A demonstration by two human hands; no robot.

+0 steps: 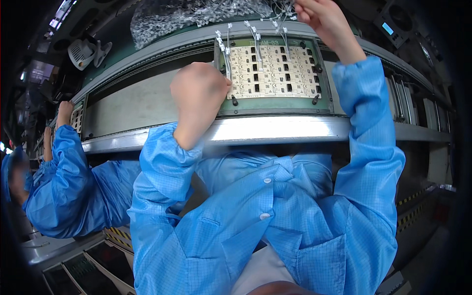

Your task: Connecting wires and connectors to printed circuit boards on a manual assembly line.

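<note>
Conveyor-side, left hand (199, 93) fingers clenched, contents hidden; right hand (322, 19) fingers grasping wire connectors (280, 17).

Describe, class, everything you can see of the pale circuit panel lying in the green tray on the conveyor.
The circuit panel is a pale cream rectangle, lying flat in a green tray on the conveyor. Rows of small black sockets dot its printed grid. Thin white leads with small white connectors run from its upper part toward a tangled heap behind. The left hand presses at its left edge; the right hand is above it, among the wires.
</note>
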